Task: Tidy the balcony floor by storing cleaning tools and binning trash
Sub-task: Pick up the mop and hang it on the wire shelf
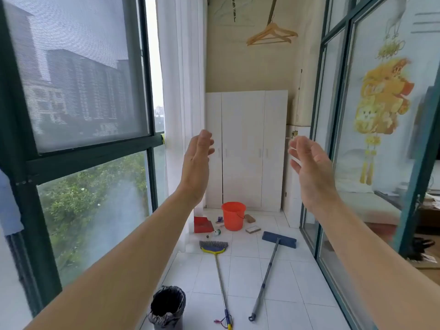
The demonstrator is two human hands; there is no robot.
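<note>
Both arms reach out in front of me at chest height. My left hand [196,163] and my right hand [309,167] are raised with palms facing each other, fingers relaxed, holding nothing. Far below on the white tiles lie a broom [214,246] with a yellow-and-blue head and a flat blue mop [279,239] with a grey pole. An orange bucket [233,215] stands beyond them. A red dustpan [202,225], a small bottle [215,232] and two sponges [252,229] are scattered around it. A bin [167,306] with a dark liner stands near my left.
A white cabinet [246,148] with shut doors closes the far end of the narrow balcony. Green-framed windows [83,153] run along the left, a glass sliding door [338,163] along the right. A wooden hanger [271,35] hangs overhead.
</note>
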